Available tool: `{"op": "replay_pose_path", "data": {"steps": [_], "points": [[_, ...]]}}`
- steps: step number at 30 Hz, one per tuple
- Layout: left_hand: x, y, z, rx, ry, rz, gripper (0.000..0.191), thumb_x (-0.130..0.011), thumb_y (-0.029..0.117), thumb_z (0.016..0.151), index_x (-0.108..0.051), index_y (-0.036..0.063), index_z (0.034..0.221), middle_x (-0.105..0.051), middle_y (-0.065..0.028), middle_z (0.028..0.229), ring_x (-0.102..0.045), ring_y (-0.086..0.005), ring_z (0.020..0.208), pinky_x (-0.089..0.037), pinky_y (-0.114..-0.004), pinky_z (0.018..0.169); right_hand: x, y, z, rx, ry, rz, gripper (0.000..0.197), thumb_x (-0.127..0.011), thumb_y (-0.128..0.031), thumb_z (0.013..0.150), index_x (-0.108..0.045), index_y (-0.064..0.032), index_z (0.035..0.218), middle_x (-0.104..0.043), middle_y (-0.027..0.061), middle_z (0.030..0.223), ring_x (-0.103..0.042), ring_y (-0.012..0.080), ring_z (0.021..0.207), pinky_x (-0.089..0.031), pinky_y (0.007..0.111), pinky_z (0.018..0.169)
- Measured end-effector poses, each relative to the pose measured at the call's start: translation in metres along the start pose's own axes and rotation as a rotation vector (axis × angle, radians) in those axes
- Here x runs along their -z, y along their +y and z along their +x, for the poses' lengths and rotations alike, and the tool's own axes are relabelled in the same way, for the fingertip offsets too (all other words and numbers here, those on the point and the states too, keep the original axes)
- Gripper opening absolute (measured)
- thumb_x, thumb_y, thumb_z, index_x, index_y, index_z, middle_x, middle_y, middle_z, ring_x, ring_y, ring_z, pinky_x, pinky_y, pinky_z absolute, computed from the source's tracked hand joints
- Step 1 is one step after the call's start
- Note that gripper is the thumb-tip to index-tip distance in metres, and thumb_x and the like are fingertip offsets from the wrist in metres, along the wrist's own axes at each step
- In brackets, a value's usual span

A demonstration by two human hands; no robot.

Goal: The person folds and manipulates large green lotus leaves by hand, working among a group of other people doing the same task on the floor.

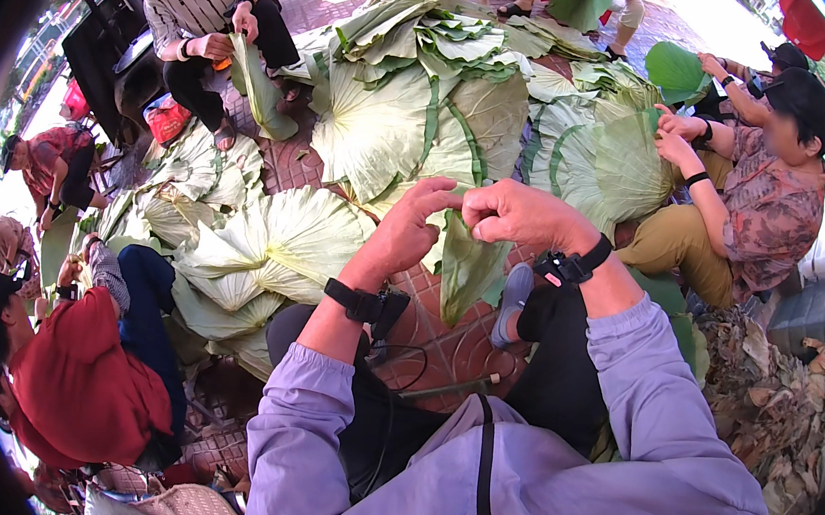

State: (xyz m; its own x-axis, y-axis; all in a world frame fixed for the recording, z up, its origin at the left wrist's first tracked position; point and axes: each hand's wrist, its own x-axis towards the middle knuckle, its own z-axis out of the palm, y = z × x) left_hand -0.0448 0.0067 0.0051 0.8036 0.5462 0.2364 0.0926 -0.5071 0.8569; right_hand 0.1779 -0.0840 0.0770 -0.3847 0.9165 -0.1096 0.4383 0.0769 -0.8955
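A folded lotus leaf hangs, pale side showing, between my knees above the brick paving. My right hand is closed at its top edge, knuckles towards me. From the left, my left hand meets it, index finger stretched to the right fingertips at the leaf's top; whether it pinches the leaf is hidden. Straight ahead lies a broad heap of flattened lotus leaves, some with dark green edges folded over. Another stack of leaves spreads just left of my left hand.
Co-workers sit around the heap: a person in a striped shirt, one in a patterned shirt and one in red. Several handle leaves. Dry brown leaves are piled at my right. A cable hangs by my left knee.
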Motion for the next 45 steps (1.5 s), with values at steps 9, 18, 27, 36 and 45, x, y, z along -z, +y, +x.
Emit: {"op": "replay_pose_path", "data": {"steps": [9, 18, 27, 36, 45], "points": [[0.012, -0.014, 0.03, -0.023, -0.201, 0.056, 0.026, -0.08, 0.003, 0.074, -0.07, 0.0052, 0.098, -0.06, -0.0122, 0.148, -0.049, -0.0356, 0.145, -0.04, -0.044, 0.12, 0.026, 0.035, 0.0, -0.055, 0.083, 0.025, 0.012, -0.068, -0.012, 0.088, -0.063, -0.0019, 0.091, -0.059, -0.0004, 0.079, -0.052, 0.0113, 0.077, -0.045, 0.031, 0.073], [0.023, -0.03, 0.048, -0.063, -0.4, 0.087, 0.02, -0.079, 0.008, 0.078, -0.064, 0.003, 0.09, -0.073, -0.0095, 0.112, -0.057, -0.0357, 0.135, -0.036, -0.048, 0.123, 0.042, 0.059, -0.001, -0.096, 0.121, 0.037, 0.011, -0.066, -0.01, 0.087, -0.059, -0.0018, 0.086, -0.053, -0.0008, 0.076, -0.049, 0.0102, 0.074, -0.043, 0.031, 0.068], [0.028, -0.044, 0.047, 0.303, -0.344, -0.139, 0.014, -0.075, 0.002, 0.092, -0.065, 0.0008, 0.101, -0.062, 0.0019, 0.089, -0.056, -0.0096, 0.089, -0.049, -0.029, 0.083, 0.043, 0.068, 0.004, -0.15, 0.213, -0.095, 0.016, -0.066, -0.011, 0.086, -0.056, 0.0007, 0.091, -0.053, 0.0069, 0.074, -0.048, 0.0153, 0.072, -0.043, 0.035, 0.068], [0.021, -0.039, 0.044, 0.265, -0.321, -0.22, 0.015, -0.07, 0.004, 0.094, -0.068, -0.0006, 0.109, -0.064, 0.0004, 0.09, -0.058, -0.0088, 0.086, -0.051, -0.029, 0.077, 0.023, 0.067, 0.023, -0.037, 0.105, -0.246, 0.043, -0.075, -0.021, 0.086, -0.066, -0.001, 0.123, -0.069, 0.0153, 0.103, -0.065, 0.0223, 0.09, -0.051, 0.036, 0.083], [0.031, -0.031, 0.041, 0.381, -0.317, -0.357, 0.015, -0.067, 0.003, 0.095, -0.07, -0.001, 0.109, -0.064, 0.0001, 0.092, -0.059, -0.0076, 0.079, -0.051, -0.027, 0.069, 0.011, 0.066, 0.045, -0.06, 0.024, -0.039, 0.036, -0.075, -0.018, 0.087, -0.069, -0.0013, 0.118, -0.068, 0.0112, 0.09, -0.063, 0.0194, 0.083, -0.05, 0.036, 0.079]]}}
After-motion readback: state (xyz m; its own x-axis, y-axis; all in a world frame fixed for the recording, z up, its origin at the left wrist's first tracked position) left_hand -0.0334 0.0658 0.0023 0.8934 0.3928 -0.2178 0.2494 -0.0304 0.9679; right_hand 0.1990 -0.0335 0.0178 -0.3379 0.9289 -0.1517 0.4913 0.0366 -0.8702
